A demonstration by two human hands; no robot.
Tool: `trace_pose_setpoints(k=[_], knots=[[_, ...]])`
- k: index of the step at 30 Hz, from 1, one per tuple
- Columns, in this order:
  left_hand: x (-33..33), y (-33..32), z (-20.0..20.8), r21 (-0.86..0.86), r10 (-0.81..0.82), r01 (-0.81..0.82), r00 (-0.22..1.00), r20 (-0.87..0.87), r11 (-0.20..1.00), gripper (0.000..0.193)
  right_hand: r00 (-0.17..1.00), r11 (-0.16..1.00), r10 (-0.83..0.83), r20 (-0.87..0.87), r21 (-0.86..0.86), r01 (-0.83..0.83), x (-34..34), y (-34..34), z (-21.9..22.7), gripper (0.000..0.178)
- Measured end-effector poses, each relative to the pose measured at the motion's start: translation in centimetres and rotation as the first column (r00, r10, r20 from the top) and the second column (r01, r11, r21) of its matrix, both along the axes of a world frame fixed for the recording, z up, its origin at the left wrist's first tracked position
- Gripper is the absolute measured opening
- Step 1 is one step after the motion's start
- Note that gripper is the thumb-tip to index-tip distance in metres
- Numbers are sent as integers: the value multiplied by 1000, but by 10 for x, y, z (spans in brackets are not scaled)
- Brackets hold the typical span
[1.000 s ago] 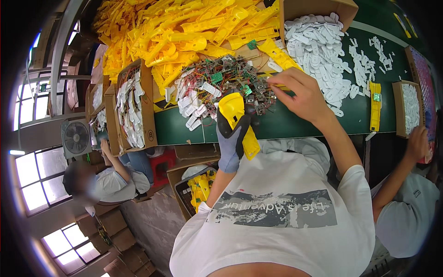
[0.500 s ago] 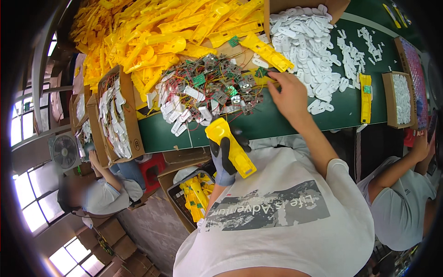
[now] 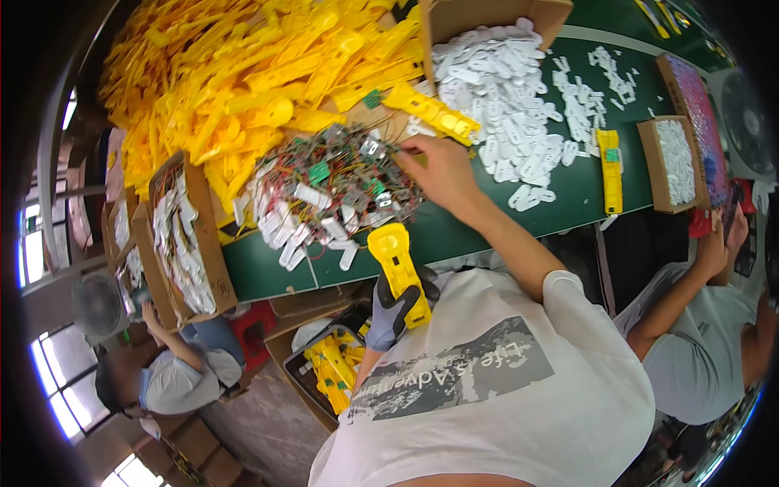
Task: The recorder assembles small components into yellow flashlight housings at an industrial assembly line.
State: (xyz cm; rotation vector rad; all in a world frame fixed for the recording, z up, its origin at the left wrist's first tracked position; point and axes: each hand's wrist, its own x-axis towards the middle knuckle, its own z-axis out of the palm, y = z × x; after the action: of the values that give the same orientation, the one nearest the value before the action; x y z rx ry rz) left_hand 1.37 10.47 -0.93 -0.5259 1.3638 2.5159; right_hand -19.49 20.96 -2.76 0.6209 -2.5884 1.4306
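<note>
My left hand (image 3: pixel 394 307), in a grey and black glove, is closed around the lower part of a yellow plastic housing (image 3: pixel 396 256), a long shell with a rounded end and a small slot in its middle. My bare right hand (image 3: pixel 442 169) is at the right edge of a heap of wired circuit boards (image 3: pixel 349 174), with thumb and fingers drawn together. Whatever lies between those fingertips is too small or hidden to make out. White plastic pieces (image 3: pixel 284 235) lie along the heap's near side. Just beyond my right hand rests another yellow housing (image 3: pixel 432 114).
Yellow housings (image 3: pixel 268 69) are piled at the back left. White parts (image 3: pixel 511 105) spill from a carton (image 3: pixel 495 11). Cardboard boxes (image 3: pixel 221 272) stand at both sides of the green table (image 3: pixel 272 272). Below is a bin of yellow pieces (image 3: pixel 333 373). Co-workers (image 3: pixel 182 377) sit left and right.
My right hand has moved in over the edge of the board heap, and its fingers have come together. The housing in my left hand has turned more upright. The whole view has shifted.
</note>
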Motion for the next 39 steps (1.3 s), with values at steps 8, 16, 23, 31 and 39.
trace_pose_setpoints(k=[8, 16, 23, 31, 39], knots=[[-10, -6, 6, -17, 246, -261, 927, -282, 965, 40, 973, 909, 206, -100, -350, -228, 11, 26, 63, 14], [-18, -28, 21, -102, 405, -471, 834, -375, 876, 66, 782, 730, 454, 427, -681, -52, 13, 52, 41, 16], [6, -41, -11, -211, 503, -568, 813, -295, 795, 49, 932, 361, 310, -187, -884, -297, 34, 59, 82, 11], [-32, -20, 35, -226, 499, -558, 823, -271, 798, 48, 962, 754, 221, 161, -654, -63, 9, 73, 68, 6], [-50, -17, 31, -123, 370, -408, 896, -246, 905, 48, 956, 825, 56, 286, -554, 117, -9, 98, 65, 9]])
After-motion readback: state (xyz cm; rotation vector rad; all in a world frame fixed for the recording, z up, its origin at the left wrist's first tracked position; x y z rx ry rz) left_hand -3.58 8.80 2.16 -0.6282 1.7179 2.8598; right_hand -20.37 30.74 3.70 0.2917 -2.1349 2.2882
